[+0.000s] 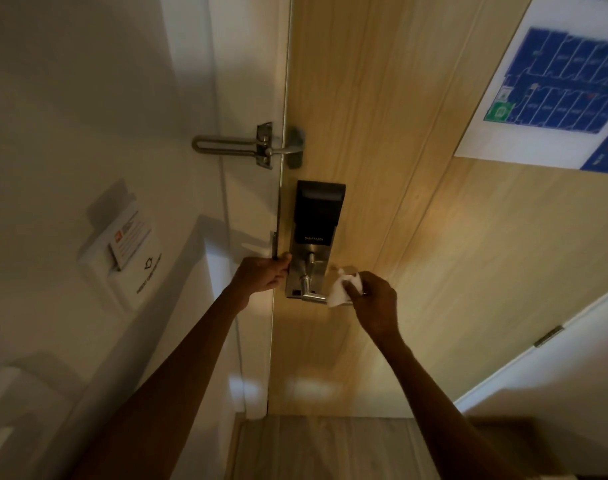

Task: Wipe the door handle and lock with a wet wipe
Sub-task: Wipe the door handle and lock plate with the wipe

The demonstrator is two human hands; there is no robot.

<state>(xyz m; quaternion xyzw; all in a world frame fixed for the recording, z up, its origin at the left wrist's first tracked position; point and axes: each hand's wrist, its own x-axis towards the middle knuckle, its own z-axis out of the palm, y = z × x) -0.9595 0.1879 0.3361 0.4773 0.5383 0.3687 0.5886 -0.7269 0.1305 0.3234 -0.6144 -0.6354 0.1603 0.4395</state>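
Grip check: right hand [375, 301] pinches wet wipe [340, 292] on lever handle [314, 298]; I see left hand [264, 274] curled round door edge [279, 220].

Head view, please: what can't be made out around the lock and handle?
All in head view.
Handle: free end behind wipe and right hand.
Left hand: fingertips wrapped behind door edge.
Plan: cut by top and right edges, print too small.
Card: print blurred.

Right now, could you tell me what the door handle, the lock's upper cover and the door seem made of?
The door handle: brushed metal, probably steel; silvery with soft highlights. The lock cover: black plastic or glass, smooth, slightly glossy. The door: light wood or wood-look laminate; grain lines show.
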